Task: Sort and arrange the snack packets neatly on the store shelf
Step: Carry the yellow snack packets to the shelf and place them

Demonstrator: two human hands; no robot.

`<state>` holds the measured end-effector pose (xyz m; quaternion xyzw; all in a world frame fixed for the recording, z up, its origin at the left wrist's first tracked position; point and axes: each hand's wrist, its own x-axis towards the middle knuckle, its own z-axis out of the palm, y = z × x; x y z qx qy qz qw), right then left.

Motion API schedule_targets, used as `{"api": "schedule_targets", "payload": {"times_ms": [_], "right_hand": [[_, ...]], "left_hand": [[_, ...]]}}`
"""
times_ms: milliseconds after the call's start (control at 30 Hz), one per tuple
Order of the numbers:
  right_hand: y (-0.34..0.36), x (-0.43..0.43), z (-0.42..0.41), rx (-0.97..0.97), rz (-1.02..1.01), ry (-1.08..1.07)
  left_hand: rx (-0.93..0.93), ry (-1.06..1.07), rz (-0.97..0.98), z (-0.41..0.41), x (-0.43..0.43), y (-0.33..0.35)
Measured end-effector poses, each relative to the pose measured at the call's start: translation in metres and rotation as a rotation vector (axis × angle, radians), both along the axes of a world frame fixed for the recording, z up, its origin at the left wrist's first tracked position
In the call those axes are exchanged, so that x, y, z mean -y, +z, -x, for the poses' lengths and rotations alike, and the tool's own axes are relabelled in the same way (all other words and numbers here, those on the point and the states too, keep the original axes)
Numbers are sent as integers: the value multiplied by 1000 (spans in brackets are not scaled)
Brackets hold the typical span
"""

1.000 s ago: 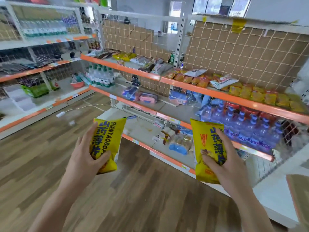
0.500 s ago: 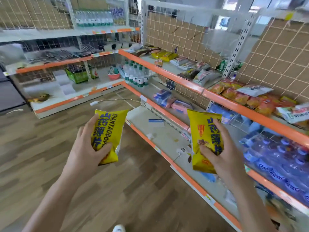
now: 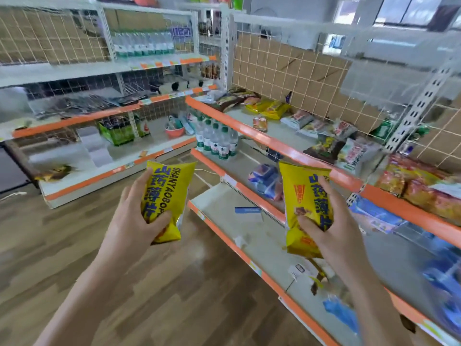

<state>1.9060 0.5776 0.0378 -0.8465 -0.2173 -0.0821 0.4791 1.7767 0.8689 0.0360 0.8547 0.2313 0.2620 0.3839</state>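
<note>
My left hand (image 3: 132, 221) grips a yellow snack packet (image 3: 169, 186) with blue lettering, held upright over the wooden floor. My right hand (image 3: 331, 233) grips a second yellow snack packet (image 3: 304, 196) of the same kind, held upright in front of the orange-edged store shelf (image 3: 274, 143). On that upper shelf lie several mixed snack packets: yellow ones (image 3: 270, 108) near the far end, white and dark ones (image 3: 331, 136) in the middle, orange and red ones (image 3: 419, 186) at the right.
Water bottles (image 3: 215, 138) stand on the middle shelf's far end, with blue packets (image 3: 267, 181) beside them. The bottom shelf (image 3: 249, 221) holds loose labels and a blue bag (image 3: 341, 313). Another shelf unit (image 3: 99, 116) stands across the wooden floor at the left.
The view has swung left along the shelf and moved closer to it. Both hands keep hold of their yellow packets in about the same pose.
</note>
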Motion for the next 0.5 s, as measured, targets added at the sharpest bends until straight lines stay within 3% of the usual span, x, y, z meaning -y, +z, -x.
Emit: {"api": "schedule_targets", "payload": {"times_ms": [500], "right_hand": [[-7,-136,-175,-45,30,52]], "left_hand": [[-48,38,9,-147,-114,-12]]}}
